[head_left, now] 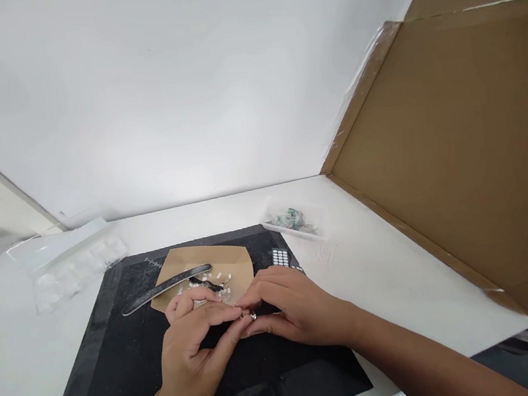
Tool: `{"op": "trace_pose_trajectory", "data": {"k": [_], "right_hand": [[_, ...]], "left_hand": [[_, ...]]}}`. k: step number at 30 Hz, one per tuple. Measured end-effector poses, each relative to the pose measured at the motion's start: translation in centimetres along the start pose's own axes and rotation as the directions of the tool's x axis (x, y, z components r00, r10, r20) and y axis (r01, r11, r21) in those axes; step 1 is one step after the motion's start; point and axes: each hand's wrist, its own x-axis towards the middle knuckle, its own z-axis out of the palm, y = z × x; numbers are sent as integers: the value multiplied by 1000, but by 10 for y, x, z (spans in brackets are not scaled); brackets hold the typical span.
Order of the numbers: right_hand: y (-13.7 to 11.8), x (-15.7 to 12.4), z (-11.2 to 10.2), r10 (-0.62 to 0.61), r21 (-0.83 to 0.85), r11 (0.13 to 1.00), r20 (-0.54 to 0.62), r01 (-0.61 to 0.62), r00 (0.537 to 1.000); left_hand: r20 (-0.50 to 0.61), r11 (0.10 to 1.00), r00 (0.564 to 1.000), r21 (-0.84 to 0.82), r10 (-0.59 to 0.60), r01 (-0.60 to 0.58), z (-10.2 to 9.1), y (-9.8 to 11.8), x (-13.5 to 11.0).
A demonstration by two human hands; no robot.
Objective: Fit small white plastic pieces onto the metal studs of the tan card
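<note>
My left hand [196, 340] and my right hand [290, 303] meet over the black mat, fingertips pinched together. Between them is a tiny shiny piece [250, 316], mostly covered by the fingers, too small to name. Just beyond the hands lies a brown paper sheet [238, 258] with small white bits [219, 275] and a dark strand-like thing [207, 284] on it. A dark curved nail file [168, 288] rests across the sheet's left side and onto the mat.
The black mat [125, 364] covers the middle of the white table [374, 274]. A clear compartment box [81, 268] stands at the back left, and a clear tray of small packets [294, 220] at the back right. White oval stickers [281, 257] lie near my right hand. A cardboard panel [460, 149] rises at right.
</note>
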Motion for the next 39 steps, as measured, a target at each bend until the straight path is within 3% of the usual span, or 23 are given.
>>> {"op": "trace_pose_trajectory", "data": {"k": [3, 8, 17, 25, 31, 39], "right_hand": [[-1, 0, 5, -52, -69, 997, -91, 46, 994], [-4, 1, 5, -87, -122, 990, -96, 76, 992], [-5, 2, -2, -67, 5, 998, -52, 68, 996], [-7, 4, -4, -54, 120, 991, -22, 57, 998], [-8, 2, -4, -122, 26, 992, -50, 124, 991], [-12, 3, -1, -217, -45, 976, -135, 212, 967]], "left_hand": [[4, 1000, 1000, 2, -6, 6, -2, -1, 0], [48, 1000, 999, -1, -10, 10, -6, -1, 3], [116, 987, 981, -63, 154, -148, -14, 6, 12], [128, 987, 979, -48, 156, -151, -17, 14, 13], [50, 965, 963, 0, 264, -264, -20, 21, 19], [69, 924, 932, 123, 356, -362, -28, 25, 20]]}}
